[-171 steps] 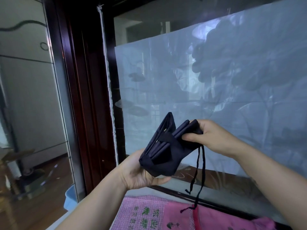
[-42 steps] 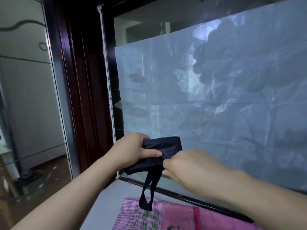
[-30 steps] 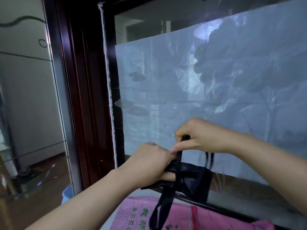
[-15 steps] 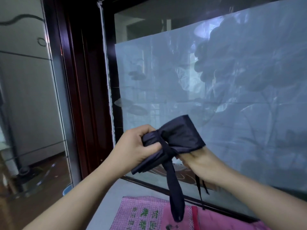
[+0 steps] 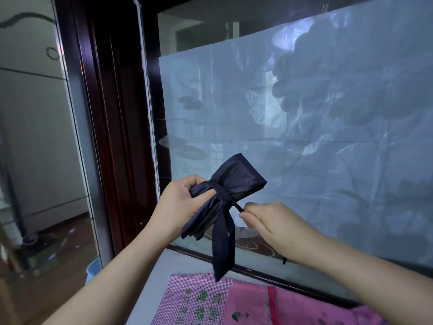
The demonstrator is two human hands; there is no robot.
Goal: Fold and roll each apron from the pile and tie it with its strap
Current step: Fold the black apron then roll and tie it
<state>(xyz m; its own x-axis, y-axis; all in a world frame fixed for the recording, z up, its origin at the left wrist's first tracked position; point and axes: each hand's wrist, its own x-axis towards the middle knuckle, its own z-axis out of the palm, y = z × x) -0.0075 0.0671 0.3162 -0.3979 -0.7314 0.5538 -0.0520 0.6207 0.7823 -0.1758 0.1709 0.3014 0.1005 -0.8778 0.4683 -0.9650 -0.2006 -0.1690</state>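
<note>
Pile: pink aprons (image 5: 210, 301) below the grip, cut off at the bottom edge.
Left hand (image 5: 180, 202): clenched round the rolled dark apron (image 5: 236, 181) at its lower end, held in mid-air.
Right hand (image 5: 276, 221): pinches a thin cord (image 5: 239, 206) just right of that grip; cord's remainder hidden.
Strap (image 5: 222, 242): wound round the roll, tail hanging below.
Change: right hand out from under the roll, moved right.

- One wide-angle view from the person's head, facing forward and slightly down at a glass pane (image 5: 304, 137) in a dark wooden frame (image 5: 117, 137).
- It is very near: both forearms reach in from the bottom edge, with the left hand (image 5: 180, 202) and right hand (image 5: 269, 221) low centre.
- The tabletop (image 5: 159, 277) shows only along the bottom edge.
</note>
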